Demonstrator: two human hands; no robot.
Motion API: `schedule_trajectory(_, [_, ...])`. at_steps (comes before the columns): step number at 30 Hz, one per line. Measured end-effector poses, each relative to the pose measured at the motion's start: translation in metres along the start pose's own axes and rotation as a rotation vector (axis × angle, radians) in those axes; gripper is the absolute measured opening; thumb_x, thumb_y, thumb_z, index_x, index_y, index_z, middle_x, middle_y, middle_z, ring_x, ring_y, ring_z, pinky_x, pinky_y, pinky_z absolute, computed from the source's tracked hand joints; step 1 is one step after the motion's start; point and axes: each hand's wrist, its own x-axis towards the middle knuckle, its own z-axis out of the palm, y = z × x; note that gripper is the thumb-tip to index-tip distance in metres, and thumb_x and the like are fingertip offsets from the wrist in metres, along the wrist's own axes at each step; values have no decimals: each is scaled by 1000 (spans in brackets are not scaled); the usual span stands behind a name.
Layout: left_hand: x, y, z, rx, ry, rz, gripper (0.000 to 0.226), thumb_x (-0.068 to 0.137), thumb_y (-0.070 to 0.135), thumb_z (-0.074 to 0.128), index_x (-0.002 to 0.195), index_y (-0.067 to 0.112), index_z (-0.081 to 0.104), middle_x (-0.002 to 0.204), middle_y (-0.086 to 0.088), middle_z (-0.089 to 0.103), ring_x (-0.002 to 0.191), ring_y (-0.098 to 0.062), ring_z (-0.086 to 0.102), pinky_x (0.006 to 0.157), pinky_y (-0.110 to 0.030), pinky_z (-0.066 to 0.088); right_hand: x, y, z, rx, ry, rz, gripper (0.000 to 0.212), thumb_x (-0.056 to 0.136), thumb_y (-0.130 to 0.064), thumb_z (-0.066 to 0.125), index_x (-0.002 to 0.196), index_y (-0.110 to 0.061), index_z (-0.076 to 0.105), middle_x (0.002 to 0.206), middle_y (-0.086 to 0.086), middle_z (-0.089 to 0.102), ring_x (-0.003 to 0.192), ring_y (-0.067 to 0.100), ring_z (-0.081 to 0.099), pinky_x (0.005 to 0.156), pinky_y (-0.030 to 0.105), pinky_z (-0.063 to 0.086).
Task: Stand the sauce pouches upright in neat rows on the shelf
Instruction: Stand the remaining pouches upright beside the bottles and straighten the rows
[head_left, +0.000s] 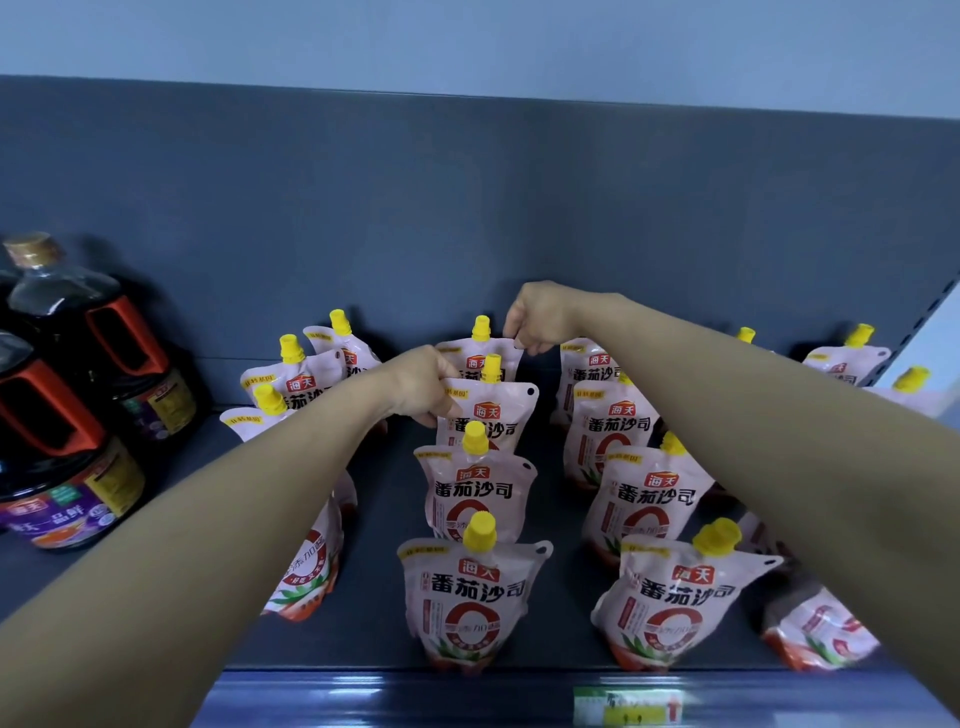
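Pink sauce pouches with yellow caps stand in several front-to-back rows on the dark shelf (384, 525). In the middle row, the rearmost pouch (480, 356) stands upright near the back panel. My right hand (540, 317) pinches its top right corner. My left hand (421, 384) grips the top left edge of the second pouch from the back (493, 410). Two more pouches (475, 488) (475, 587) stand in front of these. The left row is partly hidden by my left forearm. The right row's front pouch (675, 597) stands near the shelf lip.
Two large dark soy sauce bottles (62, 431) with red handles stand at the left of the shelf. More pouches (844, 358) stand at the far right, and one (815, 634) lies tilted at the front right. A price label (628, 706) sits on the shelf's front lip.
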Motion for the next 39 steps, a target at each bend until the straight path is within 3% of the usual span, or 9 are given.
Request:
schedule_trajectory(6, [-3,1,1,20,4,23,19,82,-5,63,99,3,65,91,-10,63,92,-26,63,88,-43,54,-10,-4,-2,1,38,-10,30,87,1,58,116,-3,63,107,20,69,98,31,69,90,38,55])
schedule_trajectory(11, [-11,4,-7,100,71,95,15,79,-1,67,94,4,68,71,1,59,71,-16,56,72,-27,50,-19,-8,-5,-44,86,-38,29,86,-2,59,115,-5,65,105,14,70,94,29,70,88,36,56])
schedule_trajectory(16, [-26,11,-27,45,179,174,19,80,-9,62,95,0,69,83,-7,66,81,-15,61,74,-14,47,-29,-21,-9,-100,224,-118,25,88,-7,57,110,-4,68,75,2,65,75,17,62,79,26,49])
schedule_trajectory(24, [-72,12,-61,30,310,280,19,81,-4,63,96,6,69,85,-6,67,71,-6,60,62,-5,46,-44,-60,-8,-114,306,-235,22,87,-9,57,105,-6,70,61,-17,50,78,15,57,76,23,44])
schedule_trajectory(27, [-93,-2,-73,26,339,274,17,82,-2,63,92,11,69,88,-8,68,71,-7,60,67,-12,47,-49,-82,-1,-74,270,-255,22,86,-11,58,103,-7,71,63,-10,56,73,16,60,76,27,52])
schedule_trajectory(31, [-124,-28,-82,-25,358,233,11,83,0,64,90,6,69,91,-10,70,79,-14,62,80,-27,51,-51,-118,19,-69,149,-296,19,85,-16,64,100,-8,71,62,-4,60,59,10,57,57,19,46])
schedule_trajectory(35, [-154,-57,-83,-134,267,221,15,76,23,73,81,10,69,67,18,70,65,7,62,65,-6,47,-48,-146,49,-90,18,-297,21,86,-12,63,104,-3,70,69,2,61,66,15,57,59,22,46])
schedule_trajectory(37, [-164,-72,-81,-89,174,149,30,67,39,76,85,16,71,77,18,71,75,6,63,72,-8,47,-46,-154,62,-126,-8,-292,25,87,-15,64,108,-2,68,79,11,60,73,20,54,66,27,46])
schedule_trajectory(39, [-168,-90,-74,-5,68,83,33,66,36,80,92,18,71,88,17,69,87,1,61,87,-17,44,-44,-159,71,-150,-19,-280,27,88,-15,63,112,-3,67,88,17,62,77,21,53,70,30,47])
